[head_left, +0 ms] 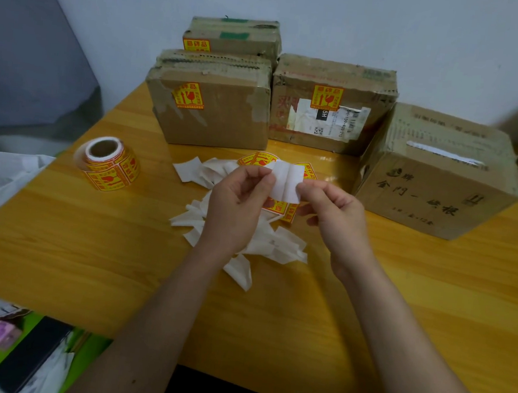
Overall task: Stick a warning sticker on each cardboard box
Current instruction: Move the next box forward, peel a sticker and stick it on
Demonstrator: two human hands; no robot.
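In the head view, a white piece of sticker backing (287, 181) is held up at the centre of the frame, above a wooden table (90, 244). It is pinched at its left edge by the thumb and fingers of the left hand (238, 200) and at its right edge by the fingertips of the right hand (331, 209), the fingers of both being curled and clamped on the paper. Whether a sticker is on its far face cannot be told.

Just below and behind the hands, a heap of white backing scraps (247, 242) is spread on the table, with a few loose yellow-and-red stickers (257, 160) lying among them. A roll of stickers (108, 164) stands at centre left.

Four cardboard boxes are lined along the upper part of the frame, all closed, so their contents cannot be seen. A sticker is borne by the front left box (208, 113), by the back box (234, 37) behind it and by the middle box (331, 105). No sticker is seen on the visible faces of the right box (435, 174). A phone (27, 354) lies at lower left, off the table.
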